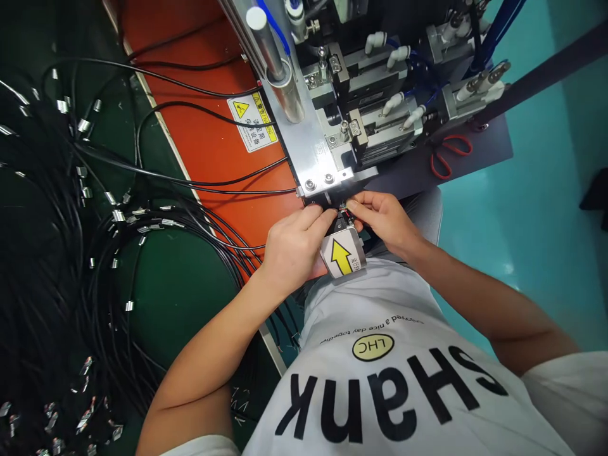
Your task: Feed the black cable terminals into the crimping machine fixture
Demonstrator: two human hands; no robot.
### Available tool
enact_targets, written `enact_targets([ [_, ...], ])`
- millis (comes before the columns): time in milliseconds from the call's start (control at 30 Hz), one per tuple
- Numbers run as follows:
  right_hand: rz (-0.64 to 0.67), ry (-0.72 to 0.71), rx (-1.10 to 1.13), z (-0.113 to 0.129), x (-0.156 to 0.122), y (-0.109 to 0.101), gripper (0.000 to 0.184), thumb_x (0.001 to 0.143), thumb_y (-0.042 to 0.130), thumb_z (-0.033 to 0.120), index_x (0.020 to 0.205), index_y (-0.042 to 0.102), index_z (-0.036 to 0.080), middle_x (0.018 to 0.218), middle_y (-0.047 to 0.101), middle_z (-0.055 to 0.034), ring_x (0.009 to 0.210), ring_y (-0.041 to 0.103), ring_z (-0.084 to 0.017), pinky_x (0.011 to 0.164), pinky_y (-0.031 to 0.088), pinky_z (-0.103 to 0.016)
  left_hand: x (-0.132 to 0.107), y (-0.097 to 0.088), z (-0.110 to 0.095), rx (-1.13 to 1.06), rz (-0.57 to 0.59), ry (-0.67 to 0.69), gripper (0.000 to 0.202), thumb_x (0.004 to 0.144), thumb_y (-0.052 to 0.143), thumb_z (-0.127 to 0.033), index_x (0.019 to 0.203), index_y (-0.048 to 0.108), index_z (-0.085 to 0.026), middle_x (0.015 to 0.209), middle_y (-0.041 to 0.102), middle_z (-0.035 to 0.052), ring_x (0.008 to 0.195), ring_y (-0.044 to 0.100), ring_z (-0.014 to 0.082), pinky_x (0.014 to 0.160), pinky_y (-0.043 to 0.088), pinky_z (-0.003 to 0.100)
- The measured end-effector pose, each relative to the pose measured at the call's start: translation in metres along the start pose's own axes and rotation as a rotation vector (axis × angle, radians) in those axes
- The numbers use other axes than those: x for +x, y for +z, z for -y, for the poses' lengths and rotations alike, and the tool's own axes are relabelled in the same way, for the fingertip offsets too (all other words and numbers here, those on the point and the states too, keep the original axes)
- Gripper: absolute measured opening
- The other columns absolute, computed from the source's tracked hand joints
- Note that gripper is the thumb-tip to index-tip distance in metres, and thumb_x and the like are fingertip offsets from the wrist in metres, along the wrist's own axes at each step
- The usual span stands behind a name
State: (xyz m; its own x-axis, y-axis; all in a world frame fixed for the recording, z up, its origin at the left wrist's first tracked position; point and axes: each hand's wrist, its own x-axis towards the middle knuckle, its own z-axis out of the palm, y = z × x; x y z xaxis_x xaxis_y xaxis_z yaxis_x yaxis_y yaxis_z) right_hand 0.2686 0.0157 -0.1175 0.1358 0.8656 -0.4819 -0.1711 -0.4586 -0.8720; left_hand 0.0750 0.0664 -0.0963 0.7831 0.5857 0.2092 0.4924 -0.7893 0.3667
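My left hand [297, 246] is closed at the front edge of a machine, its thumb and fingertips pressed together beside a small black fixture [340, 223]. What those fingers grip is hidden. Opposite it, my right hand [387, 220] pinches thin wires [346, 211], some of them red, at the fixture. The fingertips of both hands nearly meet there. Just below them is a metal block bearing a yellow arrow label [342, 256]. Above my hands, a metal plate [313, 155] with bolts forms the machine's front part.
Pneumatic cylinders [380, 76] with white fittings and blue tubes fill the machine's right side. Red-handled scissors [450, 156] lie beyond. Black cables [102, 253] with metal-shelled connectors cover the green surface at left, several running over the orange base [190, 136]. A warning label [253, 122] is stuck there.
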Motion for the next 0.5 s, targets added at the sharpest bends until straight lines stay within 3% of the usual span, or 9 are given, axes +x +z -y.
enact_targets([
  [100, -0.081, -0.038, -0.023, -0.007, -0.01, -0.001, 0.028, 0.087, 0.068, 0.046, 0.083, 0.068, 0.018, 0.07, 0.062, 0.0011, 0.057, 0.054, -0.01, 0.059, 0.044, -0.025, 0.0, -0.001, -0.001, -0.004, 0.004, -0.02, 0.034, 0.101, 0.035, -0.02, 0.119, 0.064, -0.015, 0.098, 0.069, 0.0092, 0.087, 0.065, 0.018, 0.068, 0.049, 0.028],
  [267, -0.088, -0.068, -0.123, -0.012, -0.02, 0.005, 0.024, 0.082, 0.072, 0.043, 0.084, 0.068, 0.019, 0.077, 0.067, -0.0017, 0.059, 0.057, -0.013, 0.057, 0.046, -0.028, 0.0, -0.001, -0.002, 0.012, 0.002, -0.02, 0.034, 0.102, 0.036, -0.023, 0.117, 0.064, -0.014, 0.096, 0.068, 0.0089, 0.084, 0.065, 0.0178, 0.065, 0.048, 0.027],
  [400, -0.27, -0.419, -0.637, 0.0, -0.024, 0.008, 0.012, 0.089, 0.064, 0.03, 0.082, 0.069, 0.021, 0.08, 0.067, -0.0022, 0.064, 0.057, -0.014, 0.068, 0.046, -0.031, -0.002, 0.001, 0.0, 0.011, -0.013, 0.003, 0.032, 0.101, 0.038, -0.024, 0.118, 0.063, -0.014, 0.097, 0.068, 0.0095, 0.086, 0.065, 0.0188, 0.065, 0.048, 0.028],
  [500, -0.268, -0.597, -0.95, 0.011, -0.025, 0.005, 0.012, 0.092, 0.058, 0.025, 0.085, 0.067, 0.021, 0.083, 0.066, -0.0023, 0.065, 0.056, -0.015, 0.07, 0.043, -0.031, -0.002, 0.002, 0.001, 0.01, -0.011, 0.006, 0.033, 0.101, 0.038, -0.023, 0.119, 0.063, -0.015, 0.098, 0.068, 0.0093, 0.085, 0.065, 0.0184, 0.065, 0.049, 0.028],
])
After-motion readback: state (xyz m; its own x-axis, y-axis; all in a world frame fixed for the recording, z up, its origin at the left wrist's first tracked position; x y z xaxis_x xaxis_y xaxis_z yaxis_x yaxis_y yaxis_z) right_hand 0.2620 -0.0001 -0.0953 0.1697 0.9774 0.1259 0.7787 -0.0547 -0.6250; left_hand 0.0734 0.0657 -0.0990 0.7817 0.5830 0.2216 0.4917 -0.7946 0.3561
